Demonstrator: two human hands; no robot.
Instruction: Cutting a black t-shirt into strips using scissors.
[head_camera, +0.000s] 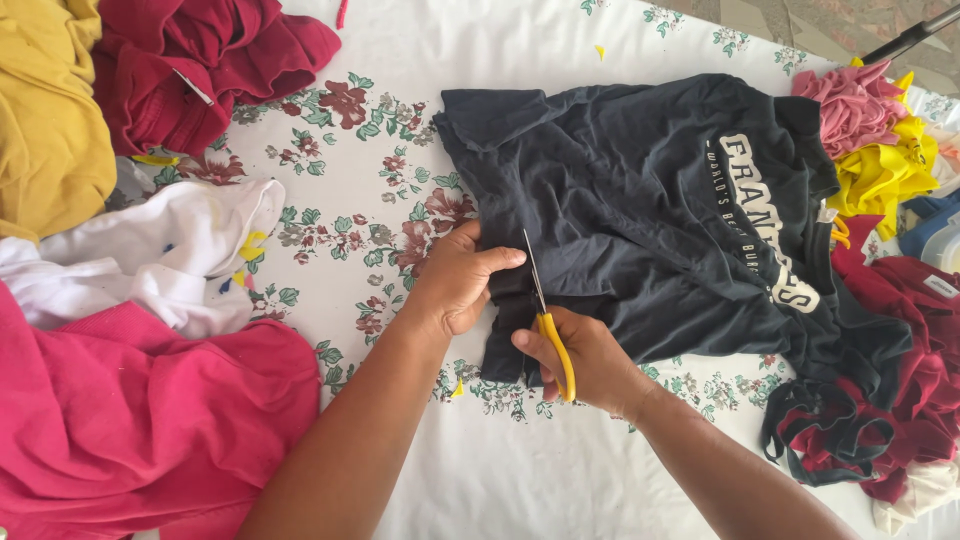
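A dark navy T-shirt (640, 200) with pale printed lettering lies spread on a white floral cloth (350, 200). My left hand (455, 280) pinches the shirt's lower left edge and holds the fabric flat. My right hand (585, 360) grips yellow-handled scissors (545, 320), their blades open and pointing away from me into the shirt's fabric just right of my left thumb.
Piles of clothing ring the work area: a pink garment (130, 420) and a white one (170, 250) at left, mustard (45, 120) and dark red (190, 60) at top left, pink, yellow and maroon pieces (880, 160) at right. A dark rod (915, 35) crosses the top right corner.
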